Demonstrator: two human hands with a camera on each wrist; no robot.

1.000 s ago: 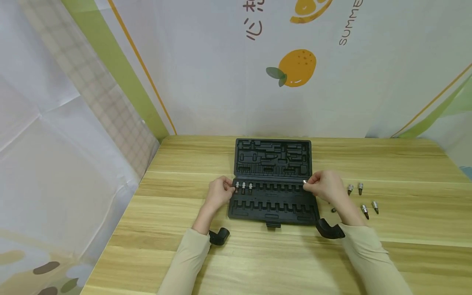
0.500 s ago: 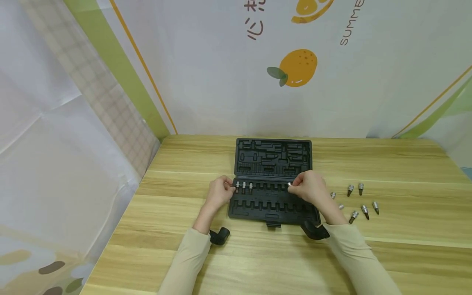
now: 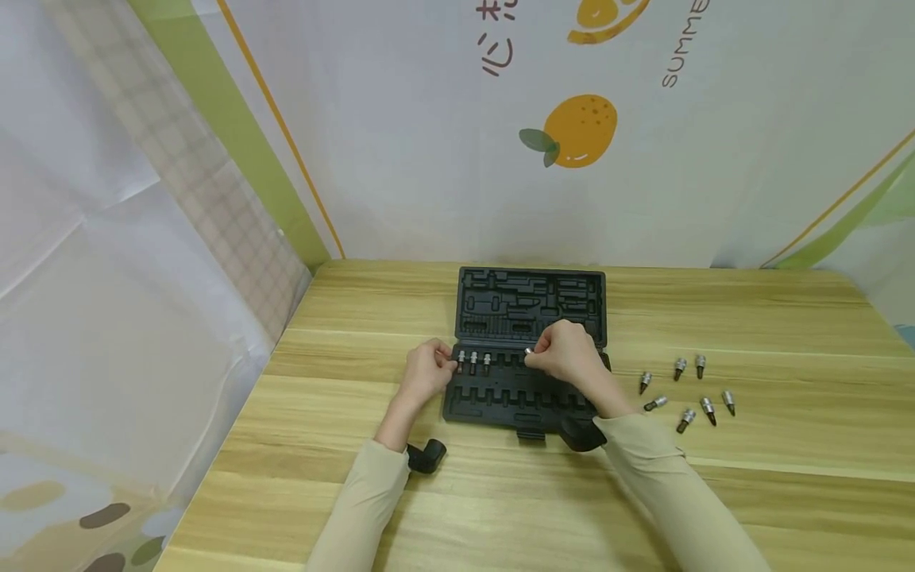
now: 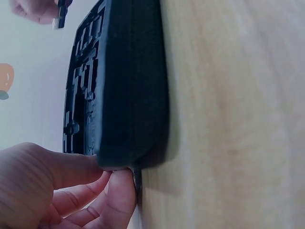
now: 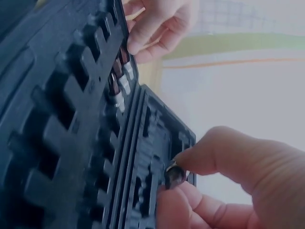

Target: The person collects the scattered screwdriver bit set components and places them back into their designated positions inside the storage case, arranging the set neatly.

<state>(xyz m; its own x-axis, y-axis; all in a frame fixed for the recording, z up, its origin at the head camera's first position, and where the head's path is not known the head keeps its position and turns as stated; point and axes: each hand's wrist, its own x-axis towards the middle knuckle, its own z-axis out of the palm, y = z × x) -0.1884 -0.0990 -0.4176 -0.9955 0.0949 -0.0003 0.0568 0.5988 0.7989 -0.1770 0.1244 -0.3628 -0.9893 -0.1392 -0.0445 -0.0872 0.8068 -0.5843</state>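
An open black tool case (image 3: pixel 503 382) lies on the wooden table, its lid folded back away from me. At its left edge my left hand (image 3: pixel 424 373) pinches the rim between thumb and fingers, which the left wrist view also shows at the case corner (image 4: pixel 128 95). Over the upper slot row, my right hand (image 3: pixel 569 353) holds a silver bit socket (image 3: pixel 529 351) between thumb and fingertips. Its round, dark end (image 5: pixel 175 176) faces the right wrist camera. To the left, three bit sockets (image 3: pixel 473 363) sit side by side in slots of that row.
Several loose bit sockets (image 3: pixel 688 420) lie scattered on the table (image 3: pixel 801 357) to the right of the case. The lid (image 3: pixel 529 306) has moulded hollows. A black latch (image 3: pixel 531 434) juts from the near side. A printed cloth (image 3: pixel 400 159) hangs behind the table.
My right hand has moved left across the case with the bit socket, from its right end to near the middle. The left hand has stayed at the left edge.
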